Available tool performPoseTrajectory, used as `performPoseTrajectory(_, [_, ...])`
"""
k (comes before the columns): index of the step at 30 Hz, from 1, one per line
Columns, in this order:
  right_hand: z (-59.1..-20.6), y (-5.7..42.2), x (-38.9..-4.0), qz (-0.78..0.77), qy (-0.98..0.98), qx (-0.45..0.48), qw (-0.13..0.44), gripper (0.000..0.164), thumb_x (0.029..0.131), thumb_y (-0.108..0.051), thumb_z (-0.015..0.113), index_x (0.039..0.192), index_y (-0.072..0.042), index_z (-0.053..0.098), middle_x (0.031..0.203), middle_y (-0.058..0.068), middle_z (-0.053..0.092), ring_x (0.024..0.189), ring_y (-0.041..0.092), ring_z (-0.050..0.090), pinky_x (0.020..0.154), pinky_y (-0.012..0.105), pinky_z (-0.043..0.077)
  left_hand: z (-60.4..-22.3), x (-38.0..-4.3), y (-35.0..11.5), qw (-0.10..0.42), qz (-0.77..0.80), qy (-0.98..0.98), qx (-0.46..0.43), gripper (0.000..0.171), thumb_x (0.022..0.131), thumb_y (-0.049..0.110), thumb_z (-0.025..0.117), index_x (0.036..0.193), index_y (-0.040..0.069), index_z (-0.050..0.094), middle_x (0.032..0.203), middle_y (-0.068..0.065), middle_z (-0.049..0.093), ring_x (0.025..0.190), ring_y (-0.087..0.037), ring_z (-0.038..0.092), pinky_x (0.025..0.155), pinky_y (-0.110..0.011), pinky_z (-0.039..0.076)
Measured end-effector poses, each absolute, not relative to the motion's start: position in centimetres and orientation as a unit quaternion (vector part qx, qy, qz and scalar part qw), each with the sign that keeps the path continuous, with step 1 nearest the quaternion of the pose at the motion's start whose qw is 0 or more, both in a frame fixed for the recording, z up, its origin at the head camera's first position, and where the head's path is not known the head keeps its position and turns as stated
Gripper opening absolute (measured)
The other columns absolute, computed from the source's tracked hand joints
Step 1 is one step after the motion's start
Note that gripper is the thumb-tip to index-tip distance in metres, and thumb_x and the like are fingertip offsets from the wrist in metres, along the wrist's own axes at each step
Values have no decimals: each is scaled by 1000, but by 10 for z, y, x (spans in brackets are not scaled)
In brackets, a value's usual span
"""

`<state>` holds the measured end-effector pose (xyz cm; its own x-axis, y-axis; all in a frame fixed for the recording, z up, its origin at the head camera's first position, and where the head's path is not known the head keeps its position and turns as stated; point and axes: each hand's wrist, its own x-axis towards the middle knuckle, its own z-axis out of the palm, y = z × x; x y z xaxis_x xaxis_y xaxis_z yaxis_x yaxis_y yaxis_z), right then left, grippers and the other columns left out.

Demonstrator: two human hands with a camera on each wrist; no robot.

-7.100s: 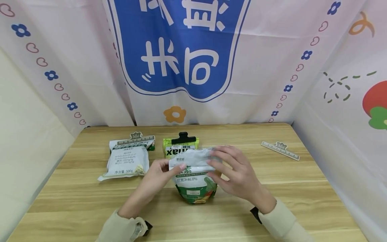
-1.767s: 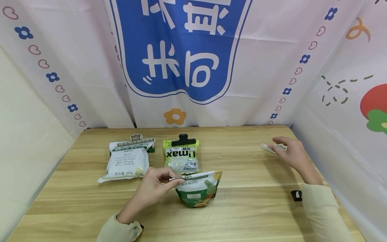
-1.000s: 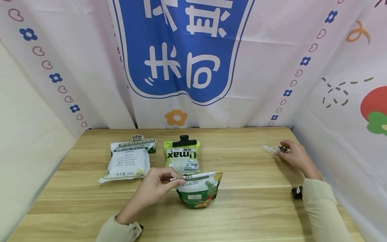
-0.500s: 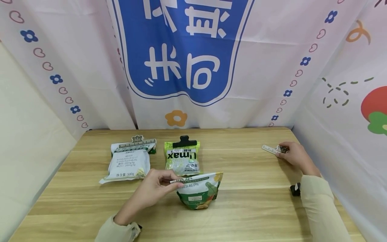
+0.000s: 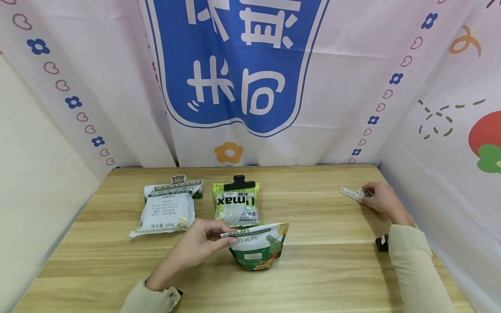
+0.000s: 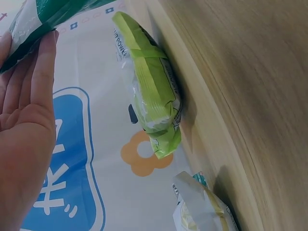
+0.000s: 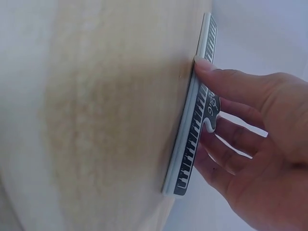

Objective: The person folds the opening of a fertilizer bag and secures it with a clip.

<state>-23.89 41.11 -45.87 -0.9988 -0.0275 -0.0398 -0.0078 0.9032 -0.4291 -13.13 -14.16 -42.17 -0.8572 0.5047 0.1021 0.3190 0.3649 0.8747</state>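
My left hand (image 5: pixel 197 244) pinches the left end of the folded top edge of a green and white printed bag (image 5: pixel 256 252), thumb in front and fingers behind. The bag stands on the table near the middle. In the left wrist view, part of the bag (image 6: pixel 45 19) shows above the fingers. At the right of the table my right hand (image 5: pixel 385 202) holds a long bag clip (image 5: pixel 350 193) with a piano-key pattern. The right wrist view shows the thumb on one side of the clip (image 7: pixel 190 144) and the fingers on the other, with the clip close against the table.
Behind the held bag lies a lime-green bag (image 5: pixel 236 211) with a black clip (image 5: pixel 239 183) on its top. To the left is a white bag (image 5: pixel 168 213) closed by another piano-pattern clip (image 5: pixel 178 184). Printed curtains (image 5: pixel 332 87) stand around the wooden table (image 5: pixel 321 278).
The bag's open top has been folded down, and the left hand stays on it. My right hand has left the bag, reached to the right and taken hold of the clip.
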Motion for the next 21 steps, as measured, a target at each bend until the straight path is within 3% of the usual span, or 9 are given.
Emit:
performPoseTrajectory(7, [-455, 409, -239, -215, 975, 7, 46, 56, 91, -24, 80, 131, 12, 62, 128, 35, 66, 114, 48, 62, 98, 64, 51, -422, -131, -142, 89, 501, 824, 249, 4, 94, 23, 80, 92, 19, 80, 87, 2, 76, 75, -3, 68, 70, -26, 65])
performPoseTrajectory(11, [-454, 408, -240, -209, 976, 5, 57, 62, 90, -25, 82, 132, 16, 60, 125, 37, 66, 108, 46, 64, 95, 63, 53, -423, -132, -142, 91, 502, 825, 244, 4, 95, 22, 80, 92, 19, 80, 87, 2, 76, 73, -3, 67, 67, -25, 64])
performPoseTrajectory(15, [-453, 408, -240, -213, 975, 9, 63, 63, 88, -29, 85, 130, 12, 63, 114, 32, 69, 96, 37, 64, 83, 52, 55, -423, -132, -143, 86, 503, 823, 249, 5, 95, 24, 80, 93, 19, 81, 85, 0, 76, 69, -1, 64, 62, -24, 61])
performPoseTrajectory(21, [-452, 407, -237, -219, 973, 38, 57, 63, 84, -37, 88, 130, 1, 66, 102, 20, 66, 87, 30, 58, 66, 33, 46, -424, -132, -145, 70, 497, 827, 254, 11, 95, 32, 79, 93, 23, 84, 69, 0, 69, 56, 2, 44, 48, -17, 41])
